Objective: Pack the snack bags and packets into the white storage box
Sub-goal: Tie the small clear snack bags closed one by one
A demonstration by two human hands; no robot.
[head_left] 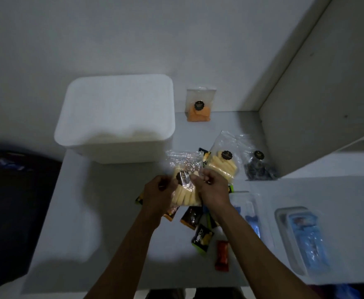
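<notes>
Both hands held one clear bag of pale yellow sticks [184, 190] between them, above the surface [112, 212]. Left hand [158, 194] gripped its left edge, fingers curled; right hand [211, 188] pinched its right edge. White storage box [115, 117] stood just beyond the left hand, interior blurred. Small dark packets [192, 216] lay under and just behind the hands. A second yellow-stick bag [224, 164] and a dark-snack bag [258, 167] lay beyond the right hand; an orange-snack bag [199, 105] farther off.

Storage box [116, 117] sits left of the scattered snack bags [224, 165].
</notes>
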